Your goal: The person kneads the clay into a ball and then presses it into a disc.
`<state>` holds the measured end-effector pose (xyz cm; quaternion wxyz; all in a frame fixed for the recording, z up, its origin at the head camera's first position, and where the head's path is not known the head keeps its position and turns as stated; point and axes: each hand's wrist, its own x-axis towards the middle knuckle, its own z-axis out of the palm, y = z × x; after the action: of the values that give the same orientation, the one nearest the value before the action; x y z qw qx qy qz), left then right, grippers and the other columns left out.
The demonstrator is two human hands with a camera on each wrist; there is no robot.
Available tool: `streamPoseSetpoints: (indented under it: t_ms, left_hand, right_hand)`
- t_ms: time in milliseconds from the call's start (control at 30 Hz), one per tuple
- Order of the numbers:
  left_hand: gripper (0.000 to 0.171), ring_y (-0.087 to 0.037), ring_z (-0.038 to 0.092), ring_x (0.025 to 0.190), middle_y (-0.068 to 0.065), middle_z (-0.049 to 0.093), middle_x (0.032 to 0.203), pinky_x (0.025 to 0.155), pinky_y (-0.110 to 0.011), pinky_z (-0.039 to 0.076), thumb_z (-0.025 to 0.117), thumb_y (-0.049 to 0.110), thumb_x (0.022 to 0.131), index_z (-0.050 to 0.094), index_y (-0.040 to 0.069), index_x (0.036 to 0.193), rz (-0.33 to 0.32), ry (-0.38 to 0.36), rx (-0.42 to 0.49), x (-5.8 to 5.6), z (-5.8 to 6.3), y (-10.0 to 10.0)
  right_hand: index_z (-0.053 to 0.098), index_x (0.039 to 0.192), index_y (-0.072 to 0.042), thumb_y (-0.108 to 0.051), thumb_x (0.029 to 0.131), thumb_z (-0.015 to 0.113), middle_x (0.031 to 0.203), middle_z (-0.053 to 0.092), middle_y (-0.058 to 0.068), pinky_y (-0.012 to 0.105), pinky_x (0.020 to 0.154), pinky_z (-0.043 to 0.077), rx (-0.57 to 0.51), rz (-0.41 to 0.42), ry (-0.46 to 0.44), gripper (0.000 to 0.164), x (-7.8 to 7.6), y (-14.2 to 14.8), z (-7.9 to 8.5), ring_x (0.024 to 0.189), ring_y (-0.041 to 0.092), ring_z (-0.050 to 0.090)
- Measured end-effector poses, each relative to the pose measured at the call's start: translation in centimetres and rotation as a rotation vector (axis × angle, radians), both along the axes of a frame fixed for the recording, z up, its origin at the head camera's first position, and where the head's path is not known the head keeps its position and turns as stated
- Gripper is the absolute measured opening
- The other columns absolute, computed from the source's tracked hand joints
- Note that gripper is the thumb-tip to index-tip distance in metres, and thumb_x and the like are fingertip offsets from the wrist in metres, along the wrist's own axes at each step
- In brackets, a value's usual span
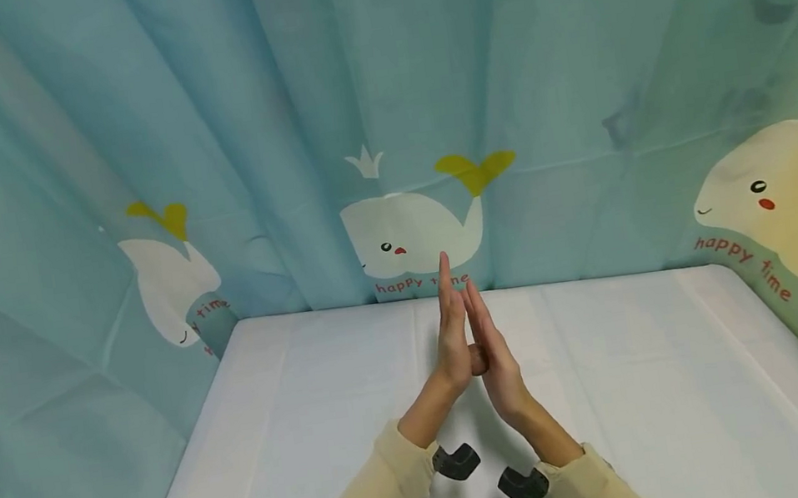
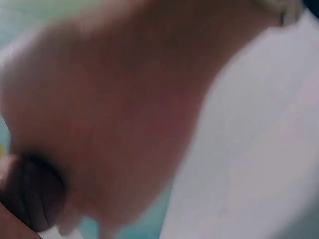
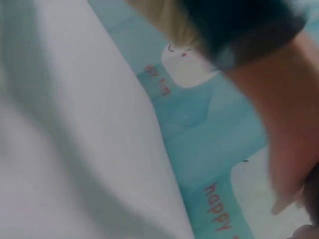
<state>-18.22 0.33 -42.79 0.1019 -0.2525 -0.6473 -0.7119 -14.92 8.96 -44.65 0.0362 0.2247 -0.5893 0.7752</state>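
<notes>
A small round brown lump point(image 1: 477, 359) is held between the two palms, low near their heels, above the white table. My left hand point(image 1: 453, 349) stands upright against its left side, fingers straight and pointing up and away. On its other side my right hand point(image 1: 501, 366) presses flat, fingers also straight and together. The palms lean toward each other and the fingertips come close. In the left wrist view the dark lump point(image 2: 36, 195) shows shallow grooves, partly covered by skin. Only a sliver of it appears at the right wrist view's edge.
The white-covered table point(image 1: 340, 374) spreads under both forearms. Behind it and at the sides hangs a blue-green curtain point(image 1: 390, 65) printed with whales. Black curved camera mounts point(image 1: 457, 462) sit at the wrists, by the beige sleeves.
</notes>
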Motion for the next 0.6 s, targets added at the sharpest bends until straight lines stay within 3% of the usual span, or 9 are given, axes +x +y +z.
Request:
streamPoseSetpoints:
  t_ms: [67, 200, 400, 467, 533, 567, 600]
  left_hand:
    - [0.064, -0.018, 0.001, 0.157, -0.001, 0.001, 0.173, 0.123, -0.055, 0.003, 0.021, 0.044, 0.111, 0.004, 0.020, 0.167, 0.000, -0.020, -0.032, -0.5, -0.6, -0.1]
    - [0.066, -0.018, 0.000, 0.157, 0.001, -0.001, 0.173, 0.122, -0.057, 0.003, 0.020, 0.049, 0.110, 0.002, 0.021, 0.167, -0.039, -0.089, -0.048, -0.6, -2.1, -0.1]
    - [0.061, -0.013, -0.002, 0.157, 0.006, -0.001, 0.172, 0.124, -0.051, 0.001, 0.018, 0.042, 0.111, 0.003, 0.025, 0.167, -0.101, -0.097, -0.042, 1.2, -2.4, 0.7]
    - [0.060, -0.012, -0.002, 0.157, 0.008, -0.001, 0.172, 0.124, -0.051, 0.002, 0.017, 0.041, 0.111, 0.003, 0.025, 0.167, -0.108, -0.093, -0.047, 1.8, -2.2, 0.8]
    - [0.060, -0.011, -0.003, 0.156, 0.009, -0.001, 0.172, 0.124, -0.050, 0.002, 0.015, 0.041, 0.111, 0.002, 0.026, 0.167, -0.118, -0.096, -0.046, 2.2, -2.0, 0.8]
    - [0.060, -0.011, -0.003, 0.156, 0.009, -0.002, 0.172, 0.124, -0.050, 0.002, 0.015, 0.041, 0.110, 0.001, 0.026, 0.167, -0.123, -0.098, -0.044, 2.3, -1.8, 0.8]
    - [0.060, -0.011, -0.003, 0.156, 0.008, -0.002, 0.172, 0.124, -0.050, 0.002, 0.014, 0.040, 0.110, 0.001, 0.025, 0.167, -0.121, -0.098, -0.042, 2.4, -1.7, 0.7]
  right_hand:
    - [0.003, 0.167, -0.023, -0.040, 0.113, 0.009, 0.173, 0.002, -0.001, 0.037, 0.124, 0.004, -0.008, -0.010, 0.012, 0.057, 0.3, 0.0, 0.5, 0.158, 0.018, -0.002]
    - [0.006, 0.167, -0.026, -0.039, 0.112, 0.009, 0.173, 0.006, -0.003, 0.037, 0.123, 0.003, 0.020, -0.037, 0.031, 0.056, 0.1, 0.1, 1.0, 0.157, 0.013, 0.001]
    - [0.005, 0.167, -0.027, -0.041, 0.112, 0.010, 0.173, 0.004, -0.004, 0.044, 0.122, 0.001, 0.027, -0.081, -0.004, 0.057, -1.3, 1.1, 0.6, 0.157, 0.014, -0.003]
    - [0.004, 0.167, -0.030, -0.044, 0.112, 0.010, 0.173, 0.003, -0.004, 0.037, 0.121, 0.009, 0.007, -0.086, -0.037, 0.057, -1.6, 1.5, 0.4, 0.157, 0.013, -0.002]
    - [0.003, 0.166, -0.033, -0.046, 0.111, 0.010, 0.173, 0.001, -0.004, 0.025, 0.108, 0.027, -0.005, -0.092, -0.071, 0.057, -1.8, 1.7, 0.1, 0.155, 0.005, 0.002]
    - [0.002, 0.166, -0.035, -0.048, 0.111, 0.010, 0.172, 0.001, -0.004, 0.019, 0.096, 0.035, -0.008, -0.091, -0.090, 0.057, -1.8, 1.7, 0.0, 0.150, 0.003, 0.020]
    - [0.001, 0.166, -0.035, -0.049, 0.111, 0.010, 0.173, 0.000, -0.004, 0.017, 0.087, 0.037, -0.011, -0.086, -0.099, 0.057, -1.7, 1.6, -0.1, 0.145, -0.002, 0.024]
